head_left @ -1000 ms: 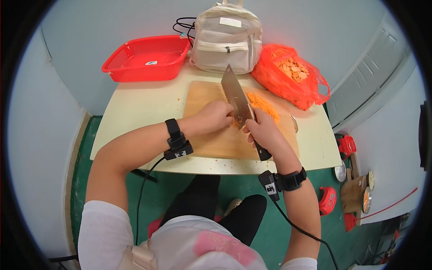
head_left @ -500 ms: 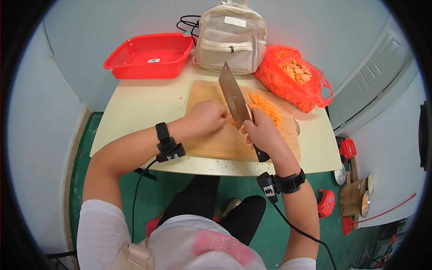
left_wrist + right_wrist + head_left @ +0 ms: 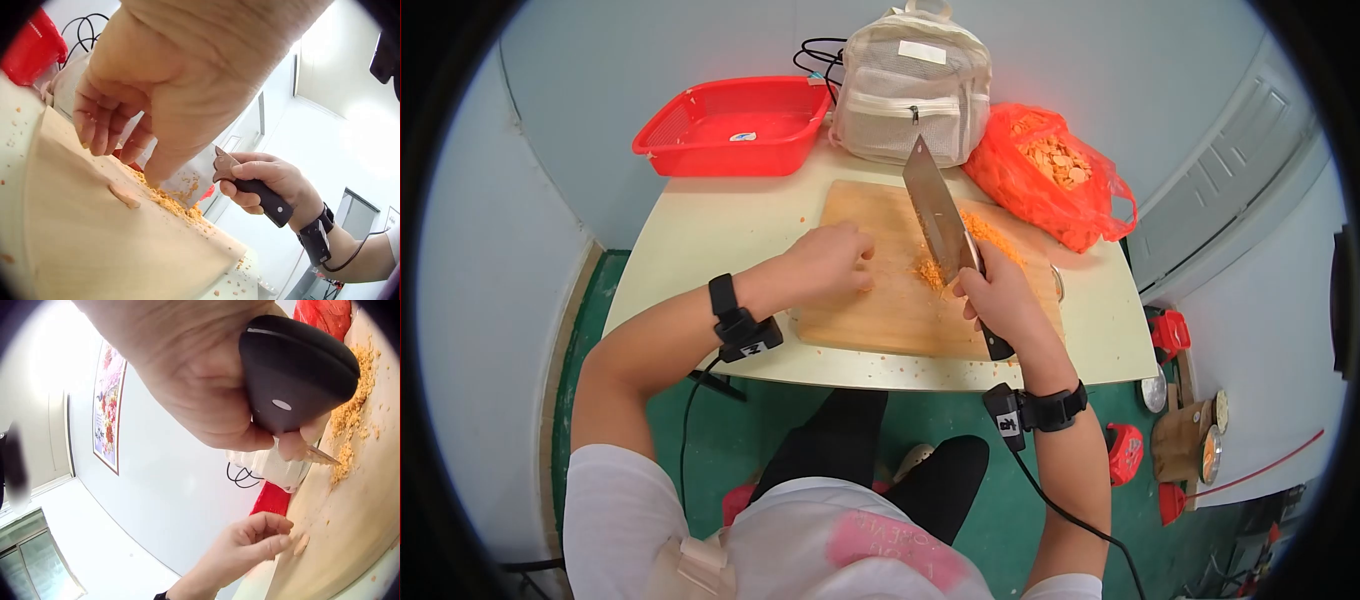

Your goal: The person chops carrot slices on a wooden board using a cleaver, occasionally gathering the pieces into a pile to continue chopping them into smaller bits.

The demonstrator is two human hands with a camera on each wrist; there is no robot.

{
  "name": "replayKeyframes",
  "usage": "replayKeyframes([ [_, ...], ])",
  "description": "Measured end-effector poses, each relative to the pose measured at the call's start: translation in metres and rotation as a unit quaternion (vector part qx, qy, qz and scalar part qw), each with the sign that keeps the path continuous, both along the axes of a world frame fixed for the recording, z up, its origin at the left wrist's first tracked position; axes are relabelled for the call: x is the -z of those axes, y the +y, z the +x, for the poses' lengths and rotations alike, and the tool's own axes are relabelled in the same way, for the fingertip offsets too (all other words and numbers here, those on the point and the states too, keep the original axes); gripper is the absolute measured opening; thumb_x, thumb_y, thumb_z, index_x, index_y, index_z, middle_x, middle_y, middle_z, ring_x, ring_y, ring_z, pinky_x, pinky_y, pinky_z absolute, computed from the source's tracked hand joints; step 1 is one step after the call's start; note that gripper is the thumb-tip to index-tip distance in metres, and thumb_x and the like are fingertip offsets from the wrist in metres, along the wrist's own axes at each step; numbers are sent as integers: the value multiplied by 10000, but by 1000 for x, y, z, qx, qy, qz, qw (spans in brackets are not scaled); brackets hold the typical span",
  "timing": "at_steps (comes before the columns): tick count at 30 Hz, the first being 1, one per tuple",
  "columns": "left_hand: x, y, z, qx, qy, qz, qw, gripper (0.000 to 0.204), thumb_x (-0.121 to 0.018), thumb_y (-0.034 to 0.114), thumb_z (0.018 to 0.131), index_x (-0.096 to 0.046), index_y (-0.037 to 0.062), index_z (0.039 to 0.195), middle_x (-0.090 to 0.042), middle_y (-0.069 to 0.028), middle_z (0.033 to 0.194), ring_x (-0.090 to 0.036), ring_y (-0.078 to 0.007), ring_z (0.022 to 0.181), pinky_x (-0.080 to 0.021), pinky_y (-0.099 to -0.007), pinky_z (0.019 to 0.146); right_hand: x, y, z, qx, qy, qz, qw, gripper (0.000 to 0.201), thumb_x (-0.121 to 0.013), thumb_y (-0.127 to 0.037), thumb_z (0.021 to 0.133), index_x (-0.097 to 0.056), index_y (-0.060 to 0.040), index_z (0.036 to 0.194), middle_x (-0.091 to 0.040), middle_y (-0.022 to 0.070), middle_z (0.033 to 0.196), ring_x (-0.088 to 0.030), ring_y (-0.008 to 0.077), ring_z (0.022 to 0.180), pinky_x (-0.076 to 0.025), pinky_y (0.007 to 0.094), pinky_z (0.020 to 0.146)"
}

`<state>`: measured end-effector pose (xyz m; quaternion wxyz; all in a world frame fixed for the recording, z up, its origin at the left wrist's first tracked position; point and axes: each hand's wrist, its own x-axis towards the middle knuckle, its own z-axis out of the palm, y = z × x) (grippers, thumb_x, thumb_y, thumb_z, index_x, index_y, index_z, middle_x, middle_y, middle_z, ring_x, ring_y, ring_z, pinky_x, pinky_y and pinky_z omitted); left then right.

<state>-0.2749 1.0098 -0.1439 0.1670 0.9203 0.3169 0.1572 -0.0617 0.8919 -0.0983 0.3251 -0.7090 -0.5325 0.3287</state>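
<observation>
My right hand (image 3: 1005, 295) grips the black handle (image 3: 300, 375) of a cleaver (image 3: 937, 215), its broad blade standing over the wooden cutting board (image 3: 850, 325). Beside the blade lies a small heap of finely chopped orange bits (image 3: 929, 270) that look like carrot, with a larger pile (image 3: 992, 232) behind it. Over the left part of the board hovers my left hand (image 3: 828, 262), fingers loosely bent and apart from the blade. Below its fingers a single pale orange slice (image 3: 125, 196) lies on the board, as both wrist views show.
A red plastic basket (image 3: 740, 160) stands at the back left. Behind the board is a white mesh backpack (image 3: 910, 90). To its right slumps a red plastic bag (image 3: 1025, 185) filled with orange slices (image 3: 1060, 160). Crumbs are scattered along the table's front edge (image 3: 880, 370).
My left hand has moved left, away from the blade and the chopped bits. The cleaver in my right hand has shifted slightly right, showing more of the small heap.
</observation>
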Motion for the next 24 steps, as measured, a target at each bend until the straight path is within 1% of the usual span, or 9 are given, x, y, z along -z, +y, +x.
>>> replayKeyframes([
  [2, -1, -8, -7, -6, 34, -30, 999, 265, -667, 191, 760, -621, -6, 931, -593, -183, 920, -583, -349, 918, -483, -398, 795, -2, 0, 3, -7, 0, 9, 1000, 392, -480, -124, 852, -507, -1, 1223, -602, 77, 787, -559, 106, 524, -470, 265, 463],
  [6, 0, -12, -3, 8, 44, -51, 998, 233, -659, 159, 767, -619, -7, 925, -584, -184, 898, -576, -358, 916, -481, -410, 785, -1, -4, 4, -21, -4, -3, 1000, 389, -474, -125, 856, -508, 8, 1220, -600, 76, 788, -558, 103, 523, -468, 266, 462],
  [8, 10, -6, 3, 47, 13, -22, 999, 197, -635, 128, 772, -616, -6, 915, -594, -188, 896, -577, -360, 900, -478, -419, 776, 0, -4, 4, -31, -9, 0, 999, 387, -472, -126, 858, -509, 9, 1219, -599, 75, 786, -557, 102, 522, -468, 267, 463],
  [10, 16, 0, 11, 58, 10, -18, 998, 184, -632, 120, 762, -615, -4, 897, -608, -192, 890, -585, -362, 892, -480, -430, 770, -1, -4, 3, -18, -11, -16, 1000, 384, -471, -123, 859, -512, 9, 1217, -599, 76, 782, -557, 105, 519, -468, 268, 460],
  [13, 25, 2, 26, 77, -6, -17, 997, 168, -630, 102, 753, -608, -2, 883, -617, -189, 875, -588, -362, 873, -478, -435, 763, -2, -7, 1, -13, -4, -5, 1000, 382, -469, -116, 859, -511, 12, 1217, -601, 78, 777, -559, 109, 518, -470, 268, 460],
  [18, 21, -7, 51, 97, -22, -13, 995, 152, -632, 91, 758, -597, 2, 876, -609, -178, 859, -586, -359, 846, -475, -430, 746, 2, -9, 3, -9, -18, 2, 1000, 386, -465, -108, 861, -506, 8, 1227, -605, 84, 774, -563, 115, 520, -475, 273, 462],
  [20, 24, -10, 58, 120, -67, 14, 990, 152, -630, 88, 764, -589, 5, 884, -607, -179, 848, -587, -357, 835, -476, -432, 734, 3, -9, 3, -7, -20, 6, 1000, 387, -462, -106, 861, -505, 6, 1229, -607, 85, 775, -565, 116, 521, -476, 273, 462],
  [21, 24, -10, 58, 122, -67, 15, 990, 152, -630, 88, 764, -589, 5, 884, -607, -179, 848, -587, -357, 835, -476, -432, 734, 3, -9, 2, -1, -20, 4, 1000, 386, -461, -106, 862, -507, 5, 1229, -608, 86, 776, -566, 118, 520, -478, 276, 464],
  [24, 25, -9, 52, 98, -97, -32, 990, 188, -651, 105, 766, -586, 4, 910, -593, -175, 868, -589, -354, 826, -480, -428, 740, 2, -11, 0, 10, -18, 1, 1000, 385, -460, -105, 860, -510, 8, 1225, -609, 88, 774, -569, 125, 517, -480, 282, 470],
])
